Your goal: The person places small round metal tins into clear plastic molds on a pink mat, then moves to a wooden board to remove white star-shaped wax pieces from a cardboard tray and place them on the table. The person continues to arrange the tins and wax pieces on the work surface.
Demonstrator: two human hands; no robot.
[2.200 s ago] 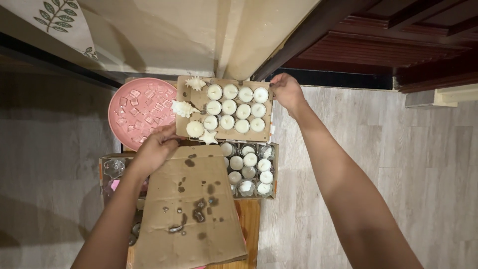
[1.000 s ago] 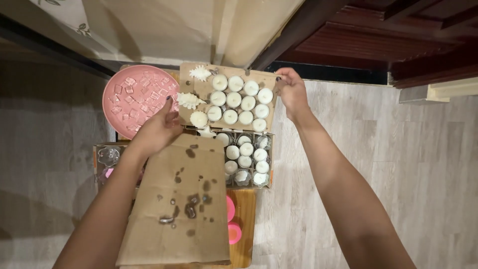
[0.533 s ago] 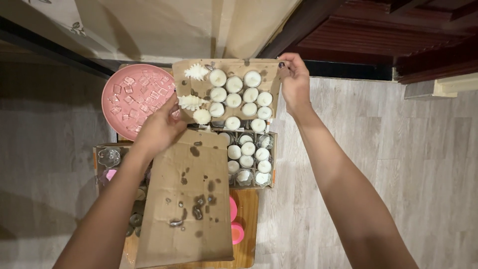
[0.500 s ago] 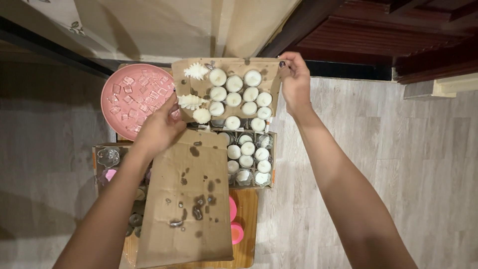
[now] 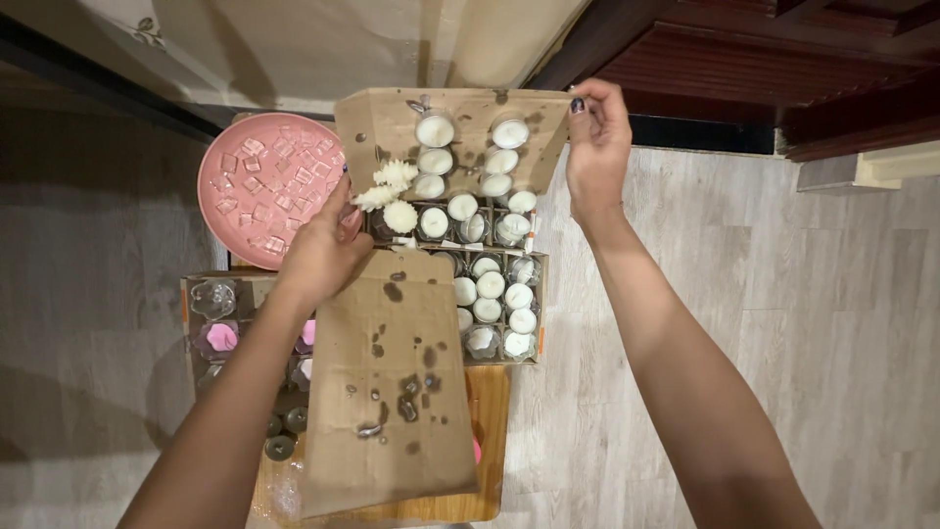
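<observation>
Nearest us, a stained sheet of brown cardboard (image 5: 387,392) lies over a wooden board (image 5: 470,431) and part of a box of small glass holders (image 5: 220,318). Just beyond it, a box of white candles in cups (image 5: 494,299) sits uncovered. Our left hand (image 5: 318,250) is closed on the near left corner of a cardboard tray of white candles (image 5: 450,157), beside white flower-shaped candles (image 5: 387,186). Our right hand (image 5: 597,147) pinches the tray's far right corner with fingers curled, lifting it tilted above the lower box. Left of the tray rests a round pink mould (image 5: 269,186) on the grey floor (image 5: 78,294).
</observation>
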